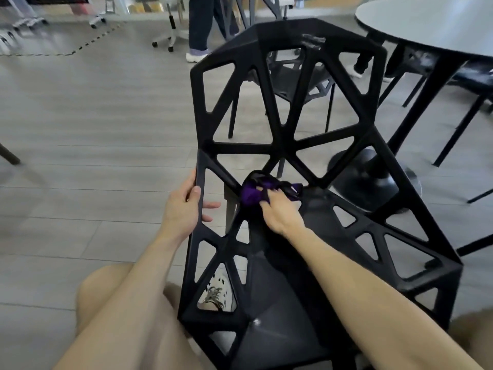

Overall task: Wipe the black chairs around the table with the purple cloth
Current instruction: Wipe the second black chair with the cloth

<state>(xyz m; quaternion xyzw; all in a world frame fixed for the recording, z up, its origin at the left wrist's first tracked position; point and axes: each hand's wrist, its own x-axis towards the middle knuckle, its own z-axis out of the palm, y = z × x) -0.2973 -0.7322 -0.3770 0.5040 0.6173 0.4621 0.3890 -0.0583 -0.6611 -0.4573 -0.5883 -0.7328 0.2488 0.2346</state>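
Observation:
A black chair (286, 141) with a web of triangular cut-outs fills the middle of the view, its seat toward me and its back rising away. My left hand (185, 202) grips the left edge of the frame where seat and back meet, thumb over the rim. My right hand (280, 208) holds a bunched purple cloth (252, 193) and presses it against a strut at the joint of seat and back. Another black chair (301, 84) shows through the back's openings, and a third black chair (477, 84) stands under the table at the right.
A round grey table (426, 25) on a black pedestal base (373, 169) stands at the upper right. A person's legs (198, 28) and wheeled office chairs (170, 33) are at the far end of the grey plank floor. My knees and a shoe (217, 292) sit below the chair.

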